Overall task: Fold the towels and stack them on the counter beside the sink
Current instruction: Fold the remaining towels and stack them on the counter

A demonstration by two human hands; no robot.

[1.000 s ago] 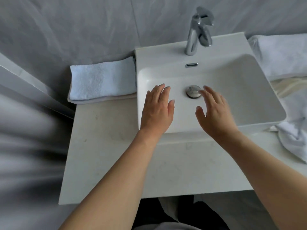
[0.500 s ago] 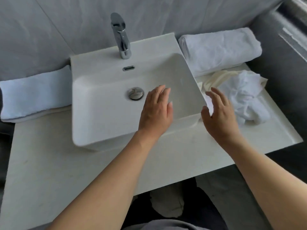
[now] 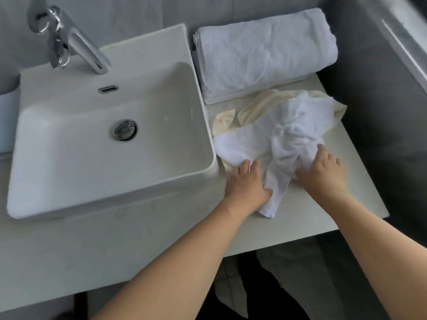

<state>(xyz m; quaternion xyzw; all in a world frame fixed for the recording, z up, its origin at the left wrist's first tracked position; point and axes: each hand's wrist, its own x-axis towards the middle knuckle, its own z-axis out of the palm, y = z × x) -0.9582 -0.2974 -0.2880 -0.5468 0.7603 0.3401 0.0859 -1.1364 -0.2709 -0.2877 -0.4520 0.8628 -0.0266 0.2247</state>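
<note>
Partly done: one folded towel (image 3: pixel 265 54) lies at 12 o'clock on the bench (image 3: pixel 323 215); left hand (image 3: pixel 245 183) and right hand (image 3: pixel 323 174) grip the crumpled white towel (image 3: pixel 277 139); cream towel (image 3: pixel 251 107) remains unfolded.

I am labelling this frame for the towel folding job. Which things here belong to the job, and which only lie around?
Belong to the job:
- crumpled white towel, touched by left hand and right hand
- cream towel partly under it
- folded white towel behind
- counter

Only lying around:
- sink
- faucet
- drain plug
</note>
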